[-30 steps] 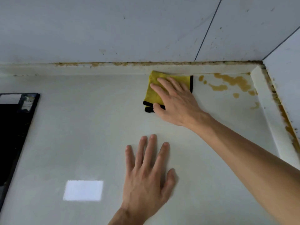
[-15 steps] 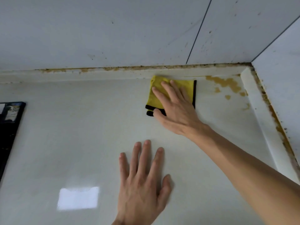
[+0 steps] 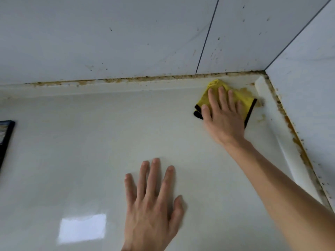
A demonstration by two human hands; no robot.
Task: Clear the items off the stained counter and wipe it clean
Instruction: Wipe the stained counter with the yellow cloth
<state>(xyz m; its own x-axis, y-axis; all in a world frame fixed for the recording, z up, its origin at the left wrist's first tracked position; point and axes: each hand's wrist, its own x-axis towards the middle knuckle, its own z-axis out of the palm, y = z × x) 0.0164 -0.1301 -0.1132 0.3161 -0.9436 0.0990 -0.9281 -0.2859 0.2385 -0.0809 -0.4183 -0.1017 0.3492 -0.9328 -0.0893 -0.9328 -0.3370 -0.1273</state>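
My right hand [image 3: 223, 117] lies flat on the yellow cloth [image 3: 243, 102], fingers straight and slightly spread, pressing it down onto the counter [image 3: 90, 151] rather than clutching it. The fingertips [image 3: 210, 91] reach almost to the cloth's far edge. The cloth has a black border, which shows at its left corner beside my thumb and along its right edge. It sits in the far right corner of the counter, bunched up against the raised lip that runs along the back wall.

Just right of the cloth I can see brownish-yellow stains [image 3: 262, 116] on the counter surface, one patch touching the cloth's far right side and fainter smears nearer to me. More of the same brown grime [image 3: 145, 78] lines the seam where the lip meets the back wall, and it continues down the seam along the right-hand wall.

My left hand [image 3: 154, 200] rests palm down on the bare counter, nearer to me and well apart from the cloth, fingers straight and fanned, holding nothing.

A pale rectangle of reflected light [image 3: 82, 228] sits on the glossy counter to the left of that hand. At the far left edge a dark, black-framed object [image 3: 6, 138] shows only in part; I cannot tell what it is. The wall tiles [image 3: 126, 33] behind are white and speckled with small dark spots.
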